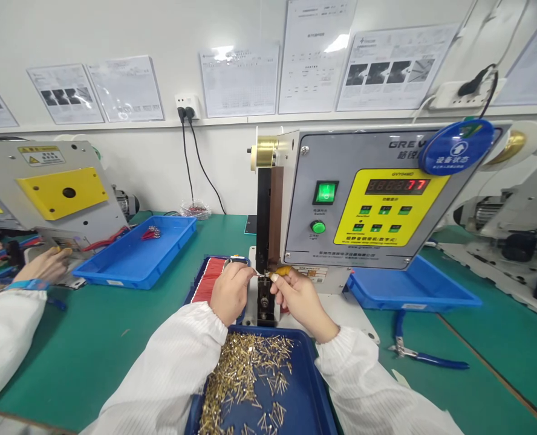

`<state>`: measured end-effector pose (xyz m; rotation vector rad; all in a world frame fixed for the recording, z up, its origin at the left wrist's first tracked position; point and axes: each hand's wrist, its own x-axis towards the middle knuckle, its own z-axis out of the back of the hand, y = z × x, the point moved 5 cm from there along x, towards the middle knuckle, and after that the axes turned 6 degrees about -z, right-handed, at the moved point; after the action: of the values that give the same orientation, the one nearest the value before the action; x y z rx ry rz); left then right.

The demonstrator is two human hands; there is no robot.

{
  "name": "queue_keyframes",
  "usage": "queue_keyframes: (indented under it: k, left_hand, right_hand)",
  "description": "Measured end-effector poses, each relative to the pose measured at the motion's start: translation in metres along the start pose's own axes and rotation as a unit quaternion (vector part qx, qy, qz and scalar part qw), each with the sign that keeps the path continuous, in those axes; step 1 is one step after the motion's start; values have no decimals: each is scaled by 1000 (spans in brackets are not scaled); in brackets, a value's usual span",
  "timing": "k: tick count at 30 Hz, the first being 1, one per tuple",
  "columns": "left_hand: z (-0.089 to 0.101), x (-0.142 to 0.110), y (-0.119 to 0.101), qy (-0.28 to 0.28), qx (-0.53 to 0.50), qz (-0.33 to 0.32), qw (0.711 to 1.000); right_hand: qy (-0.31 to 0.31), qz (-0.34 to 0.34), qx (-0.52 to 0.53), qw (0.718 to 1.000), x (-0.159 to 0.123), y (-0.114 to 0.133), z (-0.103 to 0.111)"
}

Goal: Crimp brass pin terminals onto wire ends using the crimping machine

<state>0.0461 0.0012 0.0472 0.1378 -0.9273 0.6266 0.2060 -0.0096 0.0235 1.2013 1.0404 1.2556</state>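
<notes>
My left hand [232,291] is closed in a pinch at the left side of the crimping machine's [265,302] black press column. A thin pale piece shows at its fingertips, too small to name. From the right, my right hand [301,297] pinches at the same spot, a yellow cover on its index finger; what lies between its fingers is hidden. Below both hands stands a dark blue tray [311,386] with many small gold two-legged metal parts [245,368]. Behind my left hand, red wires [208,279] lie in rows in a blue tray.
On the right sit a blue tray [413,293] and blue-handled cutting pliers [425,355]. A blue tray [135,257] with a small red bundle stands left. Beyond it, a co-worker's hand [46,266] works at another machine [55,181]. The control box [354,199] overhangs my right hand.
</notes>
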Motion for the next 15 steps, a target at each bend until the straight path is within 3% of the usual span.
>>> queue_keyframes:
  k: [15]
  left_hand:
    - [-1, 0, 0, 7, 10, -1, 1000]
  right_hand:
    - [10, 24, -24, 999, 1, -2, 0]
